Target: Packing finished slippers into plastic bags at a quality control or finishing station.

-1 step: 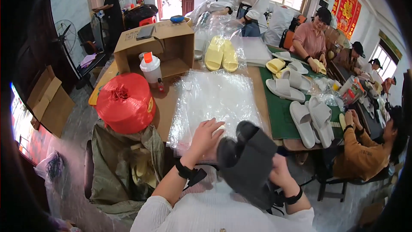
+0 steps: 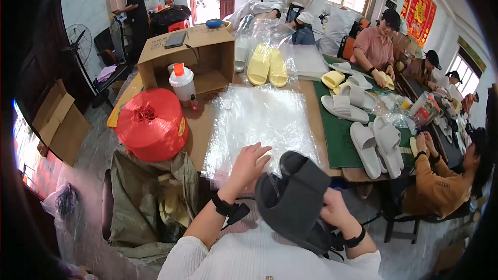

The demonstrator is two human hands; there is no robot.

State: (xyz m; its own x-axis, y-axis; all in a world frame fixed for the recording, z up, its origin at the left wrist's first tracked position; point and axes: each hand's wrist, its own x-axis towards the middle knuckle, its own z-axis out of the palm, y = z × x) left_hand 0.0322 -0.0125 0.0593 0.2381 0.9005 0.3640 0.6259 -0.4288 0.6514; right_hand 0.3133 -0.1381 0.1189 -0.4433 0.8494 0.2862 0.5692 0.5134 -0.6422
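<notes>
My right hand (image 2: 338, 208) grips a pair of black slide slippers (image 2: 295, 199) by their right side. The pair is tilted, in front of my body and over the near table edge; the two slippers overlap. My left hand (image 2: 249, 163) lies with fingers spread at the near edge of a stack of clear plastic bags (image 2: 262, 116) and holds nothing. Between my left fingertips and the slippers there is a small gap. Beyond the stack, a yellow pair of slippers (image 2: 268, 67) rests inside a clear bag.
Left on the table are a red twine roll (image 2: 150, 124), a white bottle (image 2: 182, 85) and an open cardboard box (image 2: 215, 57). Grey-white slippers (image 2: 365, 148) stand on a green mat (image 2: 337, 155) at right. A sack (image 2: 124, 202) sits lower left. Co-workers sit at right.
The black slippers have shifted slightly left and turned in my right hand, which has moved a little to the left. My left hand has stayed in place.
</notes>
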